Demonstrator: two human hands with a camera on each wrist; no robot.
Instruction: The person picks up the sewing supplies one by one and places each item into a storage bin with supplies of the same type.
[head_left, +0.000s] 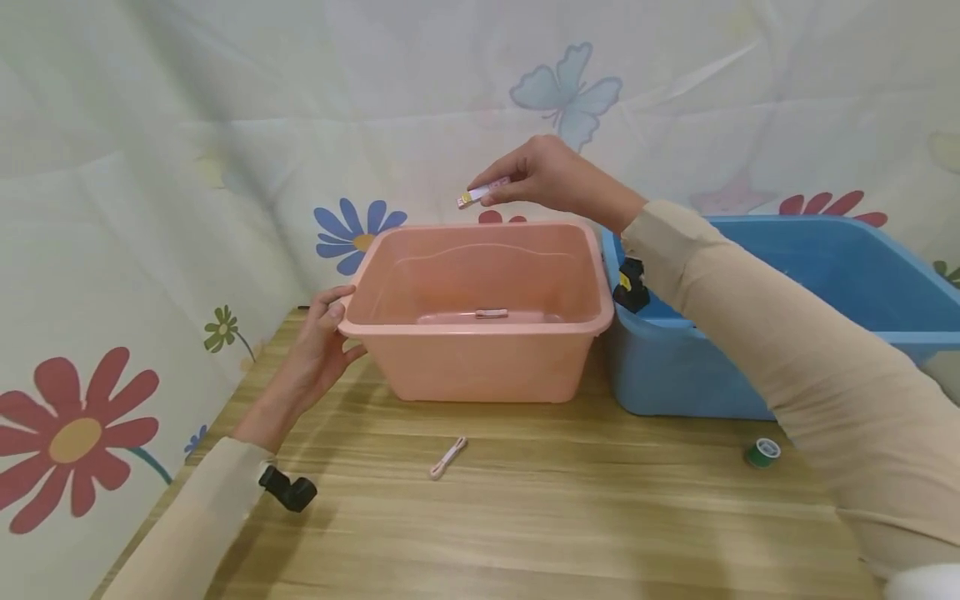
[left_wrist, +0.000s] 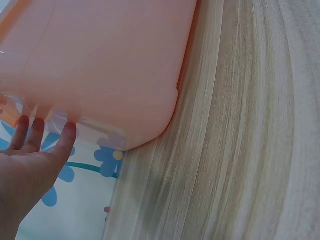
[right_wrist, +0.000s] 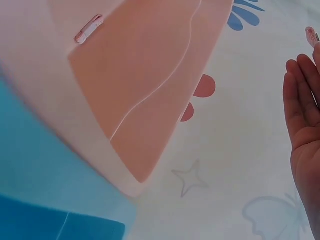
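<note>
My right hand [head_left: 558, 179] pinches a small bundle of pink cord [head_left: 483, 192] with a printed white band, held above the back rim of a pink plastic tub [head_left: 480, 367]. In the right wrist view, the looped end of that bundle [right_wrist: 311, 37] shows beyond the fingers. My left hand [head_left: 318, 342] grips the tub's left rim, thumb above and fingers beneath; the left wrist view has those fingertips [left_wrist: 70, 131] against the outer wall. Inside the tub lies another pink cord bundle [head_left: 491, 314]. A third cord bundle [head_left: 448, 457] rests on the wooden table in front.
A blue plastic tub [head_left: 675, 383] stands right beside the pink one, partly covered by my right forearm. A small green spool [head_left: 763, 452] sits on the table [head_left: 570, 517] in front of it. A flower-printed cloth [head_left: 247, 167] hangs behind and to the left.
</note>
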